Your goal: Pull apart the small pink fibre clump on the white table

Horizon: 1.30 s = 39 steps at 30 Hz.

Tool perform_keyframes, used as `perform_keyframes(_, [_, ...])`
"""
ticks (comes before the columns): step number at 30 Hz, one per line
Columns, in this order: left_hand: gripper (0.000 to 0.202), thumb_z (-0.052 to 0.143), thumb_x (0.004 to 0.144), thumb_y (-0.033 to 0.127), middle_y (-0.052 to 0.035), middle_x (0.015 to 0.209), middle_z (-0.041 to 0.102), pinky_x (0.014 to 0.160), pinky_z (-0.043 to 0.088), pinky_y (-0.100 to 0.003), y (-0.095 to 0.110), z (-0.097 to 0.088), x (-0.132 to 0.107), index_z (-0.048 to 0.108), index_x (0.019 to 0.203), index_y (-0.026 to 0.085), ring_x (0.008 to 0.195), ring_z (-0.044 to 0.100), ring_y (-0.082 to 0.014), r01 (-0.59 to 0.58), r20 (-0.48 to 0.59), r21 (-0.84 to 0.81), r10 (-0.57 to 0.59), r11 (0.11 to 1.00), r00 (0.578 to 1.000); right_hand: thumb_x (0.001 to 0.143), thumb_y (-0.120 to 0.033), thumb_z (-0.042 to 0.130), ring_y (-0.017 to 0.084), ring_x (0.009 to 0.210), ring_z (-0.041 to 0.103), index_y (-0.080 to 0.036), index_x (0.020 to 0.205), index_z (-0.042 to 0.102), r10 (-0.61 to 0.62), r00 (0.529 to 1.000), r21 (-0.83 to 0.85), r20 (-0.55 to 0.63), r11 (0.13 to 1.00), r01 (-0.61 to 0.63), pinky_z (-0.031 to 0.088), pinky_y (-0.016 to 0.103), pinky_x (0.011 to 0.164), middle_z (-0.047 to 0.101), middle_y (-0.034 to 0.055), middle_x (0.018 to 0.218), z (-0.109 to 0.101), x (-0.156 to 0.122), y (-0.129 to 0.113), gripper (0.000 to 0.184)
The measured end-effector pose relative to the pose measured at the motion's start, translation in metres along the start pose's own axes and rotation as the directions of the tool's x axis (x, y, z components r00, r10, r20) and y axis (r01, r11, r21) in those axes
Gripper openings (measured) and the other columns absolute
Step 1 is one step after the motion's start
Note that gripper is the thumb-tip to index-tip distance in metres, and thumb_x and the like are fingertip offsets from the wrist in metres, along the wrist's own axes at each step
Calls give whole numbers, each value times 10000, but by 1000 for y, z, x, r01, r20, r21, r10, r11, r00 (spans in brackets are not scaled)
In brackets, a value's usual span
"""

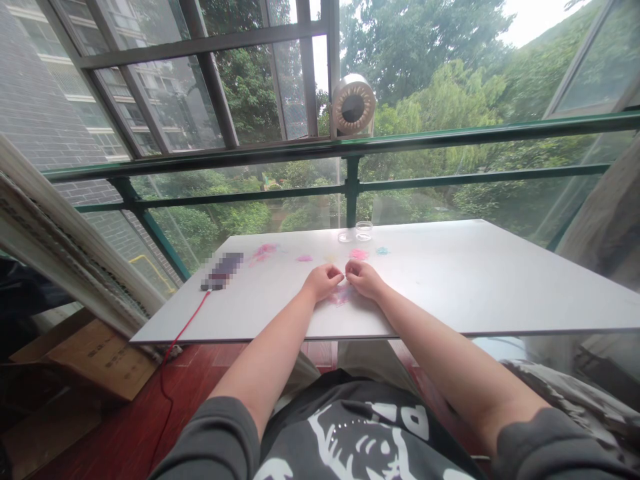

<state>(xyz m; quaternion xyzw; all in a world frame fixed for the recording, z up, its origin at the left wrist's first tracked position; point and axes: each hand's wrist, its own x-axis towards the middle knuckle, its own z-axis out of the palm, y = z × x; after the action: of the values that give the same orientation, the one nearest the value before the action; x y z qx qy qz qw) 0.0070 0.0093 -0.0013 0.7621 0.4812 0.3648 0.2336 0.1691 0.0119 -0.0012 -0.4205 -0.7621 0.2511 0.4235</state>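
The left hand (324, 280) and right hand (364, 277) meet above the near middle of the bench (500, 287), fingers curled and thumbs drawn in toward the fingertips. The tips face each other across a narrow gap; whatever may be pinched there is too small to make out, so I cannot tell whether either hand grips anything. Just below them lies a loose pink-and-lilac pile (340, 297) of tiny, translucent-looking pieces, flat on the bench, partly hidden by the hands. It is an irregular scatter, and no single long axis or pointing direction can be read from it.

Beyond the hands, more small heaps form a rough row running left to right: a ragged pink-red heap (265, 251), its length slanting from near left to far right; a compact magenta heap (304, 259), longer sideways; a faint yellowish heap (330, 257); a bright pink heap (359, 254); and a teal heap (383, 251). Behind these stand clear, round, shallow containers (364, 231), smooth and glassy-looking. The bench top is smooth, matte white. At its left, a thin red cable (193, 317) runs from a blurred dark object (223, 271) over the near edge.
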Motion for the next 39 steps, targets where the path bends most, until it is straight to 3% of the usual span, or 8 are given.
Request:
perform_keyframes(27, [197, 541, 703, 351, -1, 694, 623, 578, 421, -216, -3, 1, 1, 597, 738, 165, 610, 539, -106, -29, -13, -12, 29, 999, 999, 631, -175, 437, 111, 583, 434, -174, 659, 477, -19, 999, -77, -40, 997, 16, 340, 235, 568, 497, -22, 608, 0, -1, -1, 49])
perform_keyframes(39, [222, 575, 671, 377, 5, 628, 600, 538, 408, -214, -2, 0, 0, 585, 684, 156, 567, 521, -101, -28, -19, -19, 28, 999, 999, 610, -173, 449, 97, 546, 392, -177, 625, 446, -16, 999, -61, -28, 998, 14, 314, 221, 536, 437, -40, 559, 0, -1, -2, 16])
